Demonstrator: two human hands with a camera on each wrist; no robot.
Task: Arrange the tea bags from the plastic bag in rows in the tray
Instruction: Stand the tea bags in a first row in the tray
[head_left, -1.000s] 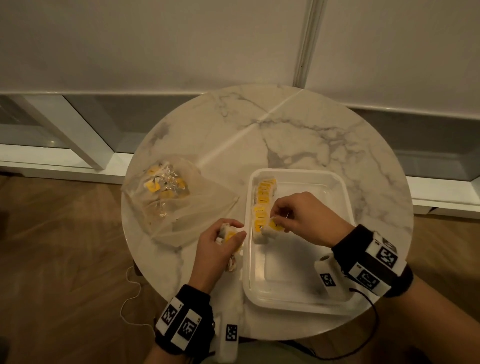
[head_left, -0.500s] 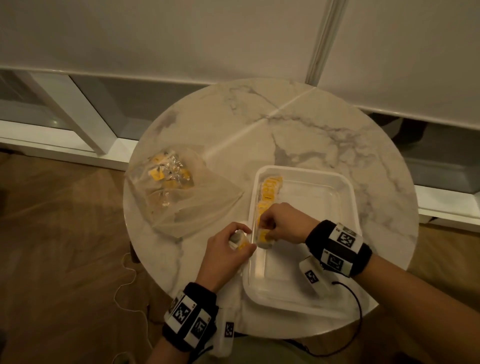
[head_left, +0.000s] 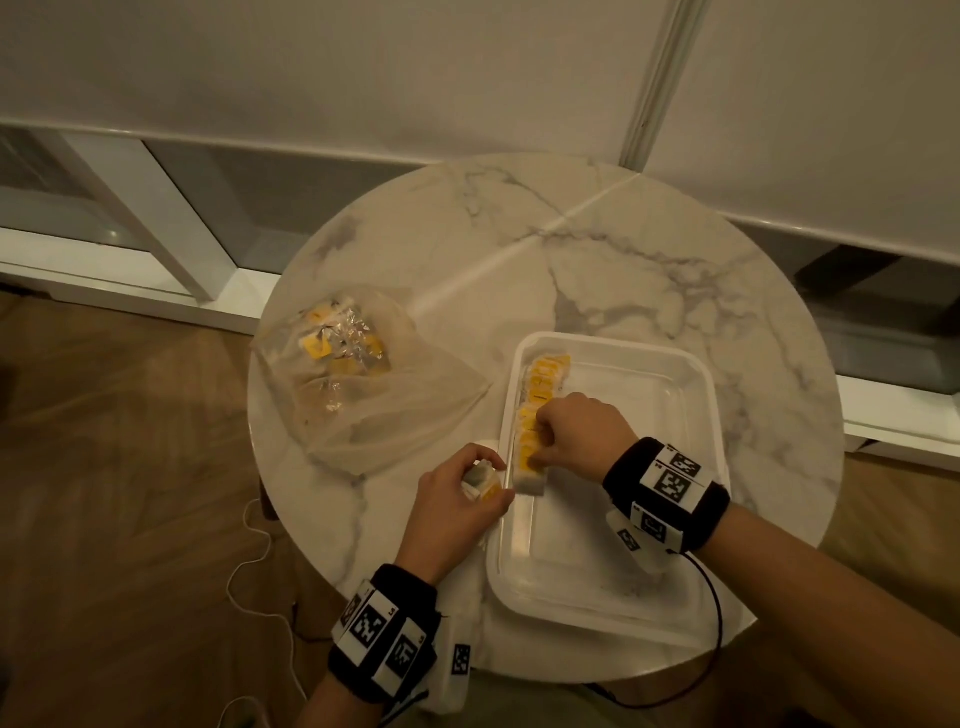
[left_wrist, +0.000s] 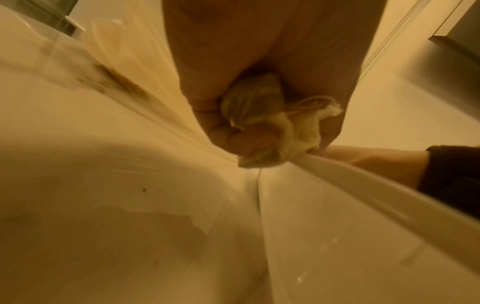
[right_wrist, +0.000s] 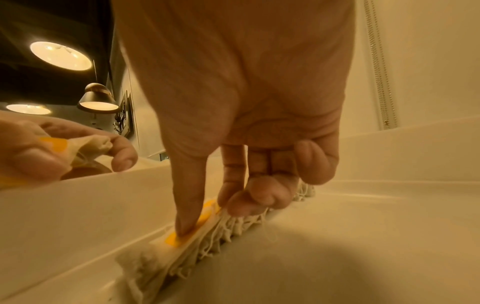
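Observation:
A white tray (head_left: 691, 525) sits on the round marble table, with a row of yellow-tagged tea bags (head_left: 543, 379) standing along its left wall. My right hand (head_left: 537, 447) is at the near end of that row. Its thumb (right_wrist: 188, 209) presses a yellow tag while the curled fingers (right_wrist: 254, 197) pinch the tea bags (right_wrist: 207, 246) from the other side. My left hand (head_left: 493, 480) hovers just outside the tray's left rim (right_wrist: 78, 205) and grips a small bunch of tea bags (left_wrist: 253, 100). The clear plastic bag (head_left: 363, 395), left of the tray, holds more.
The table's (head_left: 649, 270) far half is bare marble. Most of the tray floor, right of the row, holds nothing. A white cable (head_left: 254, 566) hangs off the table's left side over the wooden floor. A wall and a low ledge lie behind.
My right hand has drawn in over the near end of the row and closed on it. The left hand keeps its tea bags beside the tray's rim.

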